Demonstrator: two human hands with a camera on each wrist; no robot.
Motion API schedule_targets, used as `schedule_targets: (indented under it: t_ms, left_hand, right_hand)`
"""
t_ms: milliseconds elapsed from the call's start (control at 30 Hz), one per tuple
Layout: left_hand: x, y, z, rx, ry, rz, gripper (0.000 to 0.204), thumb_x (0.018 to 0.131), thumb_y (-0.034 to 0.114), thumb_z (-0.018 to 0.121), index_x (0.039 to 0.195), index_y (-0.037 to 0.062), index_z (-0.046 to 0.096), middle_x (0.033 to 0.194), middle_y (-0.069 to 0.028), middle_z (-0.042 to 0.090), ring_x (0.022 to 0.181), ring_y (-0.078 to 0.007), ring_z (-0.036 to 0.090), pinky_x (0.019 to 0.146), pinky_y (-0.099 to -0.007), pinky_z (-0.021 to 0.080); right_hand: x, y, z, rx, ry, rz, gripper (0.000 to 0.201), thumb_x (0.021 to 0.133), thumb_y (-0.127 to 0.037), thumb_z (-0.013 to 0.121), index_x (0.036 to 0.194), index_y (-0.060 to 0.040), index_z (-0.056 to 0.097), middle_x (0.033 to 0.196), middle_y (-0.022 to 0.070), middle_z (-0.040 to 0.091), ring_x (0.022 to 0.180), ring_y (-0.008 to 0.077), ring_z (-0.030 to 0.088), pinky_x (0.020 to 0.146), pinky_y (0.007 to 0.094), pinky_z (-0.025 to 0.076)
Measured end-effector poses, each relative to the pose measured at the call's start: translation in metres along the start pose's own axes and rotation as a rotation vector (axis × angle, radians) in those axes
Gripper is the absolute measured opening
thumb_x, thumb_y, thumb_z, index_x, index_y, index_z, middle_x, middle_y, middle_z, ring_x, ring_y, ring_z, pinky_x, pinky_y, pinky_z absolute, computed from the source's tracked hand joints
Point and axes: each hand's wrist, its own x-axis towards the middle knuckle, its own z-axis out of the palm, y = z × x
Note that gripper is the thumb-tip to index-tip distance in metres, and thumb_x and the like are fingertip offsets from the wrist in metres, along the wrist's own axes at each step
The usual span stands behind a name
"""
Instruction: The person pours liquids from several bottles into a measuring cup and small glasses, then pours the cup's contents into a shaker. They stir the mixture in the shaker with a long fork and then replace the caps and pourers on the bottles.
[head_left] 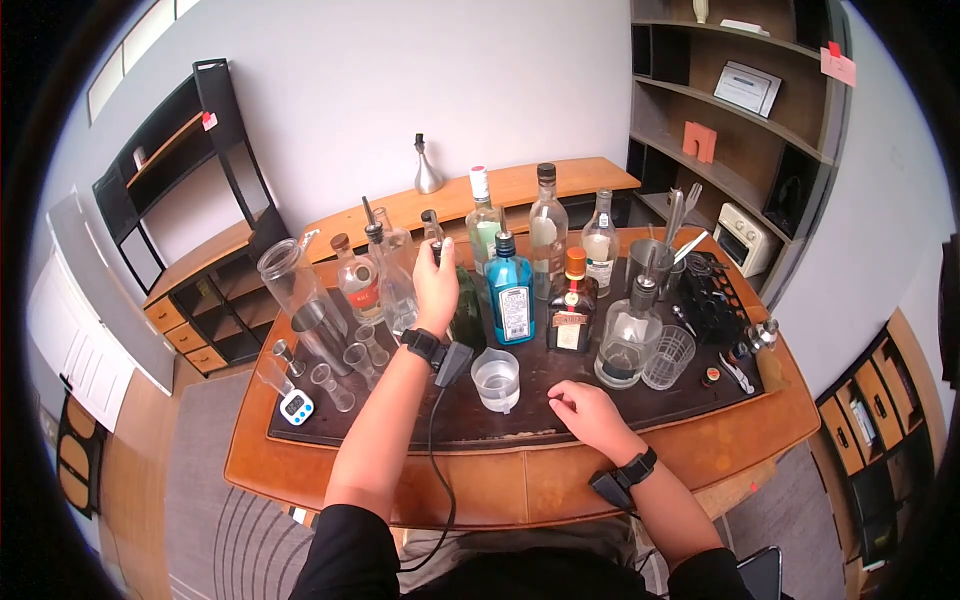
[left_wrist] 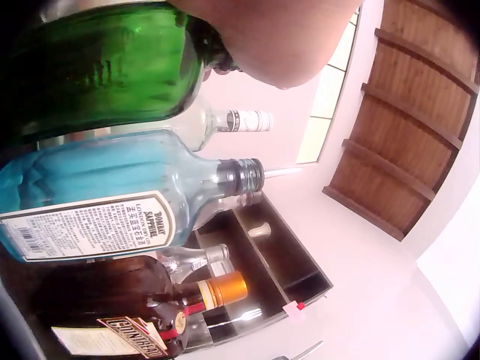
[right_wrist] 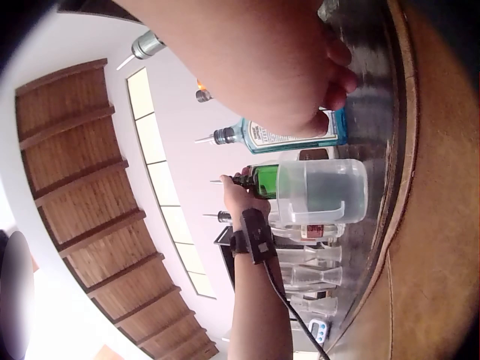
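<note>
My left hand (head_left: 436,287) grips the neck of a green glass bottle (head_left: 466,312), which stands among other bottles at the middle of the dark mat. In the left wrist view the green bottle (left_wrist: 105,71) fills the upper left, its neck partly hidden by the hand. My right hand (head_left: 588,414) lies near the mat's front edge with fingers loosely curled and nothing in them. Just left of it is a clear plastic measuring cup (head_left: 497,382) with clear liquid. A blue gin bottle (head_left: 513,295) stands right of the green one, then a dark brown bottle with an orange cap (head_left: 572,310).
Several clear bottles stand behind. On the left are tall mixing glasses (head_left: 292,275), small glass beakers (head_left: 332,388) and a white timer (head_left: 296,406). To the right sit a clear bottle with a pourer (head_left: 625,345), a ribbed glass (head_left: 669,358) and a corkscrew (head_left: 737,374).
</note>
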Motion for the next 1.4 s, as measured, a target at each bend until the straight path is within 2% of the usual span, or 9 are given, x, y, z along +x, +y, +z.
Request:
schedule_targets:
  t_ms: [67, 367, 567, 667, 733, 867, 1000, 1100, 1400]
  left_hand:
    - [0.003, 0.005, -0.001, 0.001, 0.003, -0.009, 0.028, 0.104, 0.027, 0.057, 0.106, -0.0008, 0.06, 0.082, -0.0138, 0.067, 0.077, -0.0233, 0.064, 0.074, -0.0377, 0.05]
    - [0.019, 0.005, -0.008, 0.104, -0.031, -0.054, 0.041, 0.102, 0.037, 0.059, 0.104, -0.0035, 0.061, 0.081, -0.0155, 0.065, 0.075, -0.0242, 0.059, 0.072, -0.0384, 0.048]
    - [0.026, 0.007, -0.015, 0.038, -0.059, -0.044, 0.045, 0.101, 0.04, 0.06, 0.103, -0.0042, 0.062, 0.079, -0.0125, 0.062, 0.074, -0.0182, 0.056, 0.07, -0.0354, 0.047]
    - [0.029, 0.018, -0.02, 0.122, -0.095, -0.123, 0.039, 0.104, 0.036, 0.057, 0.107, -0.0022, 0.066, 0.093, -0.0034, 0.067, 0.086, -0.0095, 0.056, 0.078, -0.0271, 0.046]
    - [0.028, 0.023, -0.019, -0.098, -0.056, 0.057, 0.035, 0.103, 0.032, 0.06, 0.109, -0.0023, 0.063, 0.088, -0.0059, 0.065, 0.081, -0.0123, 0.056, 0.074, -0.0309, 0.047]
    - [0.005, 0.052, -0.023, -0.187, -0.122, 0.157, 0.03, 0.102, 0.026, 0.06, 0.116, -0.0002, 0.063, 0.101, -0.0071, 0.067, 0.094, -0.0122, 0.059, 0.085, -0.0298, 0.048]
    - [-0.055, 0.093, -0.027, 0.198, -0.325, 0.479, 0.031, 0.091, 0.02, 0.07, 0.115, 0.0014, 0.063, 0.116, -0.0173, 0.066, 0.117, -0.0355, 0.059, 0.1, -0.0437, 0.047]
    - [-0.089, 0.104, -0.027, 0.4, -0.56, 0.723, 0.035, 0.087, 0.024, 0.075, 0.114, 0.0043, 0.065, 0.123, -0.0155, 0.064, 0.123, -0.0361, 0.056, 0.106, -0.0475, 0.043]
    - [-0.129, 0.123, -0.018, 0.574, -0.778, 0.877, 0.038, 0.077, 0.023, 0.08, 0.111, 0.009, 0.068, 0.121, -0.0097, 0.063, 0.123, -0.0327, 0.055, 0.107, -0.0468, 0.043]
  right_hand:
    - [0.001, -0.004, -0.002, -0.012, -0.015, 0.001, 0.016, 0.092, -0.016, 0.068, 0.101, -0.0044, 0.066, 0.087, 0.0154, 0.07, 0.078, 0.0318, 0.069, 0.069, 0.0413, 0.054]
    - [-0.001, -0.003, -0.003, -0.029, -0.066, 0.035, 0.017, 0.092, -0.018, 0.068, 0.102, -0.0046, 0.066, 0.086, 0.0159, 0.07, 0.078, 0.032, 0.068, 0.069, 0.042, 0.053]
    - [-0.001, 0.001, -0.002, -0.04, -0.068, 0.023, 0.017, 0.092, -0.018, 0.068, 0.103, -0.0052, 0.066, 0.084, 0.0151, 0.069, 0.077, 0.0326, 0.067, 0.068, 0.0428, 0.053]
    - [-0.001, -0.001, -0.003, -0.053, -0.065, 0.017, 0.017, 0.091, -0.018, 0.069, 0.103, -0.0055, 0.066, 0.084, 0.0147, 0.069, 0.077, 0.0324, 0.067, 0.068, 0.0427, 0.053]
    - [-0.001, -0.001, -0.003, -0.057, -0.065, 0.018, 0.017, 0.091, -0.018, 0.069, 0.103, -0.0055, 0.066, 0.084, 0.0148, 0.069, 0.078, 0.0326, 0.068, 0.068, 0.0429, 0.053]
    - [-0.001, 0.001, -0.001, -0.044, -0.029, -0.014, 0.018, 0.091, -0.018, 0.069, 0.104, -0.0053, 0.066, 0.082, 0.0143, 0.068, 0.075, 0.0315, 0.066, 0.067, 0.0415, 0.052]
    - [0.001, -0.014, -0.006, 0.06, 0.091, -0.024, 0.02, 0.091, -0.014, 0.071, 0.108, -0.0049, 0.066, 0.081, 0.0102, 0.066, 0.069, 0.0236, 0.064, 0.064, 0.0353, 0.051]
    - [-0.002, -0.018, -0.01, 0.216, 0.235, -0.09, 0.031, 0.089, -0.007, 0.075, 0.118, -0.0041, 0.064, 0.085, 0.0018, 0.062, 0.071, 0.0097, 0.06, 0.063, 0.0256, 0.047]
    - [-0.002, -0.009, -0.002, 0.886, 0.277, -0.045, 0.031, 0.092, 0.0, 0.07, 0.12, -0.002, 0.057, 0.1, 0.004, 0.065, 0.083, 0.011, 0.064, 0.075, 0.0261, 0.052]
